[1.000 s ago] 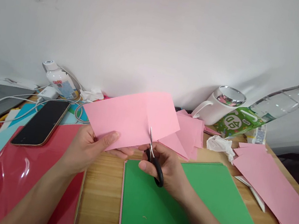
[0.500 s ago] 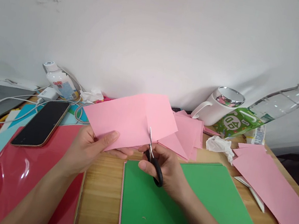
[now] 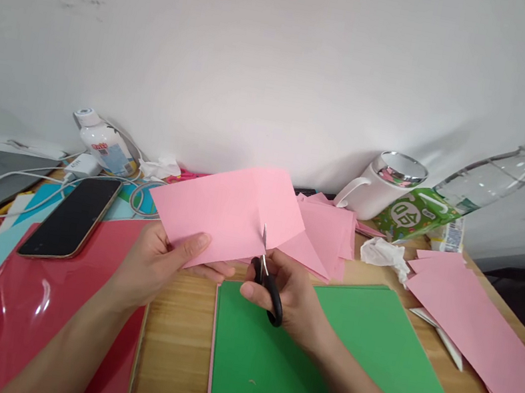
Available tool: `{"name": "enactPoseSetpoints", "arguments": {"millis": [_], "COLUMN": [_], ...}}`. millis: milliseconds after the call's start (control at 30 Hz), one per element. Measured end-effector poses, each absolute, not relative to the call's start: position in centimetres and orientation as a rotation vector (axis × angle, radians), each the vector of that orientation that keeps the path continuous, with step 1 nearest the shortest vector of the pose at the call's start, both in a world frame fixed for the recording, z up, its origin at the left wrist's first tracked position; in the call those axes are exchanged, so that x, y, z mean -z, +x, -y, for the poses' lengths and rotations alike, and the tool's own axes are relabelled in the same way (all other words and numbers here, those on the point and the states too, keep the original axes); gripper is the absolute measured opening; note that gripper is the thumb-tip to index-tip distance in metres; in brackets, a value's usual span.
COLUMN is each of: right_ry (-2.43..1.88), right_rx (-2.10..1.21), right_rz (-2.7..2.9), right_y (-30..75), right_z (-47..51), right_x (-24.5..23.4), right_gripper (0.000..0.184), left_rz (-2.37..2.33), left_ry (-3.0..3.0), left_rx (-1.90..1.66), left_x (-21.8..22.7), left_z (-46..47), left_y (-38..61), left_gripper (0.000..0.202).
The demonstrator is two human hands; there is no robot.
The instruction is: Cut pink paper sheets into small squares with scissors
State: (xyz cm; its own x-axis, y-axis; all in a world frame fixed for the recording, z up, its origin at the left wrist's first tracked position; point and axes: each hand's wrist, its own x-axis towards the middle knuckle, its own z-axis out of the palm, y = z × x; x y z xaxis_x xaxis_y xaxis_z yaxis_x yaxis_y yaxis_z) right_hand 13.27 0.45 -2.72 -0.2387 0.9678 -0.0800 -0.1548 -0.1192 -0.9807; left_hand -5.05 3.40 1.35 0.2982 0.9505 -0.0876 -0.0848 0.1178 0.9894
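Pink sheet (image 3: 213,215) held aloft, clear of the bare table (image 3: 169,349) below it; I took it as the hub of the dial. Left grip (image 3: 159,266) clasped it at about 7 o'clock, thumb pressed flat on the near face, fingers curled behind, tips showing below the lower edge. Right grip (image 3: 295,297), at 4 to 5 o'clock, was wrapped round the black handles of the scissors (image 3: 271,289). Blades pointed to just short of 12 o'clock, with the pivot near the sheet's lower edge. One blade showed against the near face; the other I couldn't make out, nor how wide they stood. A faint line ran from the tips toward the upper edge: crease or cut, couldn't tell.

Step in hand, in my judgement: cutting the sheet across, partway at most. The next move called for a steady left grip and blades kept true to that line, fingers well out of their path.

Surroundings: pink pile (image 3: 330,232) at 3 o'clock; green stack (image 3: 277,368) at 5, beneath the right forearm; pink strips (image 3: 480,343) between 3 and 4, near the table's edge; white mug (image 3: 369,192) between 2 and 3. Phone (image 3: 72,217) at 9 o'clock, overlapping the red sheet (image 3: 20,303), which lay toward 8.
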Motion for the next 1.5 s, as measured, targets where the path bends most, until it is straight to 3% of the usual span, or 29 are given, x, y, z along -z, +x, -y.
{"name": "enactPoseSetpoints", "arguments": {"millis": [1500], "right_ry": [-1.059], "right_rx": [-1.536], "right_rz": [1.124], "right_y": [13.04], "right_z": [-0.49], "right_x": [2.76], "right_gripper": [0.040], "left_rz": [-0.947], "left_ry": [1.184], "left_rx": [-0.927], "left_x": [-0.91], "left_z": [-3.61], "left_y": [-5.46], "left_gripper": [0.015]}}
